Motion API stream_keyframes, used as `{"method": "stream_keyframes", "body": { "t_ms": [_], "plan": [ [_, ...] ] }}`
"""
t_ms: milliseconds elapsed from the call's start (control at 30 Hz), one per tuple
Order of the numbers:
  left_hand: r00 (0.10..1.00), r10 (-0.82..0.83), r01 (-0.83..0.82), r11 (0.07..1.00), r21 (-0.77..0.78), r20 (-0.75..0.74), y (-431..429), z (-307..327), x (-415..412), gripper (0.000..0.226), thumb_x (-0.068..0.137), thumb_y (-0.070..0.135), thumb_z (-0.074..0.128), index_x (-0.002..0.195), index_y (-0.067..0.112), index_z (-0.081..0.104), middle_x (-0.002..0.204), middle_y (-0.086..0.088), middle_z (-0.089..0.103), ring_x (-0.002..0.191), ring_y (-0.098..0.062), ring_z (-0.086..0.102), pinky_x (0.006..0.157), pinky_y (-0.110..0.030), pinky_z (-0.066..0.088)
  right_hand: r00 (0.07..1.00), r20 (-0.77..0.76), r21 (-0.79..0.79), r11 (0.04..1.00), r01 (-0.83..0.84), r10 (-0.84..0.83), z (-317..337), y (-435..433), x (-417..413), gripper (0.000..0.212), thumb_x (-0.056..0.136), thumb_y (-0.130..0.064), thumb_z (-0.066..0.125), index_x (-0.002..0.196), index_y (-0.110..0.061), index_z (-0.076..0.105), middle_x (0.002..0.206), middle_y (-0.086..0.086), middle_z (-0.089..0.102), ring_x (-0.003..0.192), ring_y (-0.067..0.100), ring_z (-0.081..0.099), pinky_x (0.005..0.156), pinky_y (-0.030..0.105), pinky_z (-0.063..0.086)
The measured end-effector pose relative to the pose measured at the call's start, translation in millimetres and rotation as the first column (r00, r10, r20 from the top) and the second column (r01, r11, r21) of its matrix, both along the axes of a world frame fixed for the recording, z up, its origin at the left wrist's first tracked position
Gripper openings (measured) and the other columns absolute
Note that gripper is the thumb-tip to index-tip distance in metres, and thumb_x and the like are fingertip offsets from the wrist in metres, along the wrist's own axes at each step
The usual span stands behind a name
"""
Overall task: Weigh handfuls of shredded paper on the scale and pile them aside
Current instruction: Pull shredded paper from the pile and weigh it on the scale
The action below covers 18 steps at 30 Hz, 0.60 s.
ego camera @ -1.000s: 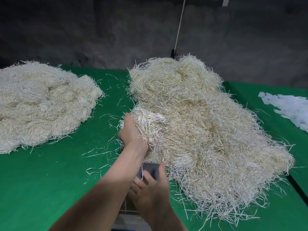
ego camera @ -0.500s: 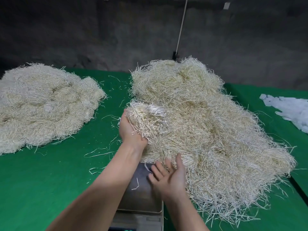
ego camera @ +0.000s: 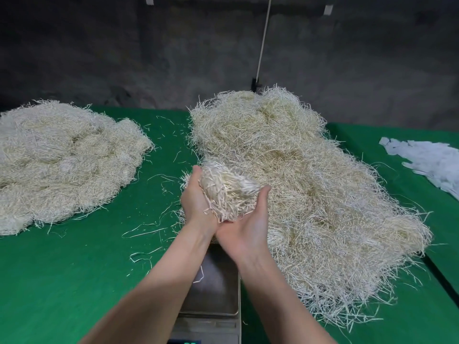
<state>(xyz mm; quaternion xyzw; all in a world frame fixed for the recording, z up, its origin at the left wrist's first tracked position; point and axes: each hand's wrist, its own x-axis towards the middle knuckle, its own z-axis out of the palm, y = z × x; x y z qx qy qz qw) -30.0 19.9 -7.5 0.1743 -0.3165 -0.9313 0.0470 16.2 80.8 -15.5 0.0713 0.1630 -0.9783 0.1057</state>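
My left hand point(ego camera: 196, 202) and right hand point(ego camera: 244, 229) are cupped round the handful point(ego camera: 227, 189) at 12 o'clock, beyond the scale point(ego camera: 216, 289). I'd lower it gently mid-pan, tucking in loose strands before letting go.

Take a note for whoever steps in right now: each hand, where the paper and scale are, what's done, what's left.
Left hand grips a handful of cream shredded paper; right hand cups it from below, fingers hidden.
Handful is held up, not yet on the steel scale pan under the wrists; pan carries one stray strip.
Big cream shred pile right of scale; second cream pile far left on the green cloth.
Done: handful gathered. Left: weigh it, then pile it aside, probably left.
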Motion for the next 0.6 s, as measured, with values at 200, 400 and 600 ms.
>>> {"method": "stream_keyframes", "body": {
  "t_ms": [200, 400, 600],
  "plan": [
    [0.997, 0.079, -0.081, 0.845, -0.528, -0.026, 0, -9, 4, 0.022, 0.093, 0.034, 0.058, 0.084, 0.014, 0.055, 0.071, -0.005, 0.059, 0.06, -0.01, 0.061, 0.062, -0.019, 0.046, 0.904, -0.344, 0.475, 0.784, 0.4, -0.253, 10, 17, -10, 0.058, 0.08, -0.071, 0.047, 0.131, -0.044, 0.049, 0.13, -0.003, 0.059, 0.115, 0.016, 0.055, 0.09, 0.031, 0.051],
    [0.988, -0.124, 0.006, 0.631, -0.776, -0.093, 5, -13, 19, 0.037, 0.098, 0.048, 0.039, 0.084, 0.02, 0.059, 0.08, 0.002, 0.066, 0.075, -0.017, 0.06, 0.061, -0.016, 0.044, 0.879, -0.475, 0.874, 0.103, 0.475, -0.027, -11, 8, -10, 0.036, 0.092, -0.052, 0.043, 0.122, -0.036, 0.055, 0.116, -0.005, 0.06, 0.103, 0.004, 0.057, 0.092, 0.027, 0.048],
    [0.999, -0.044, 0.042, 0.669, -0.742, 0.016, -1, -22, 18, 0.052, 0.098, 0.049, 0.037, 0.071, 0.01, 0.057, 0.055, 0.01, 0.053, 0.054, -0.005, 0.05, 0.055, -0.026, 0.039, 0.882, -0.457, 0.888, 0.001, 0.46, -0.118, -37, -9, 1, 0.036, 0.095, -0.052, 0.033, 0.074, -0.024, 0.045, 0.064, -0.006, 0.049, 0.051, -0.002, 0.044, 0.05, 0.016, 0.037]
  ]
}}
